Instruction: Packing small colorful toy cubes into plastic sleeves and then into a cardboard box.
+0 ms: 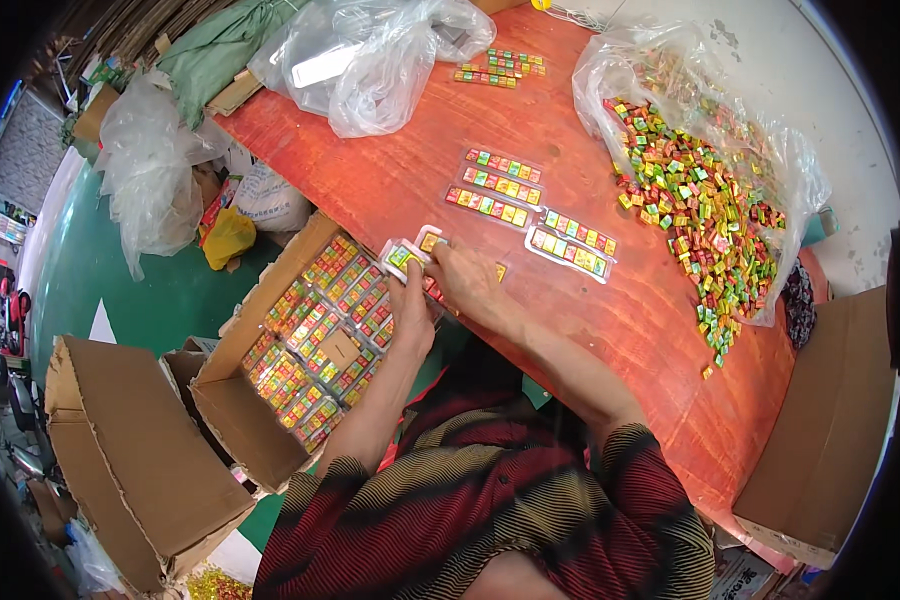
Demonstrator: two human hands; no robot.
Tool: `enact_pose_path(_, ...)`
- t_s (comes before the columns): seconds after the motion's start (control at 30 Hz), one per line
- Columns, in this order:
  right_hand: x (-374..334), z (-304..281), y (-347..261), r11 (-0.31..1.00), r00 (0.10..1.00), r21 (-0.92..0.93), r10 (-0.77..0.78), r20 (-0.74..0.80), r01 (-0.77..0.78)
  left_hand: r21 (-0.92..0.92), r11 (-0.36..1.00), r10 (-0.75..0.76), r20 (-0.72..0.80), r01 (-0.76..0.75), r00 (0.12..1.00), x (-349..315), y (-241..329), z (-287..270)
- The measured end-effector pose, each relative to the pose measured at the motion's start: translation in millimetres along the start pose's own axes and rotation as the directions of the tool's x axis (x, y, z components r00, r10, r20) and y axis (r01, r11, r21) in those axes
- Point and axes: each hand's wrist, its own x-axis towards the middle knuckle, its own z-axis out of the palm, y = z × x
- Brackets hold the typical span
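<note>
Both hands meet at the near left edge of the red table [650, 370]. My left hand [412, 312] is closed around the lower part of a clear plastic tray [404, 256] filled with small coloured boxes. Against it, my right hand [467, 280] is closed on the tray's other side; its fingers partly cover the row. Whether one or two trays are held I cannot tell. Further in on the table lie filled trays: a group [495, 187] and a pair [572, 246] to its right. Below and left of my hands, an open cardboard carton [260, 300] holds many filled trays in rows.
A large heap of tiny coloured boxes [700, 200] spills from a clear bag [800, 170] on the right. More clear bags [380, 80] and several filled strips [500, 68] lie at the back. Empty cartons stand at left [140, 440] and right [830, 420].
</note>
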Motion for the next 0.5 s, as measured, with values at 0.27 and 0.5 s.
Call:
enact_pose_path(0.27,-6.7,-3.2,14.2,0.987,0.987,0.046,-0.154,-0.056,0.156,-0.205,0.974,-0.111,-0.062,0.096,0.992,4.5,0.7,-2.6)
enact_pose_path(0.5,-3.8,-3.7,22.9,0.976,0.987,-0.215,-0.056,-0.151,0.022,-0.248,0.962,-0.117,-0.010,0.111,0.993,1.0,6.9,-4.1)
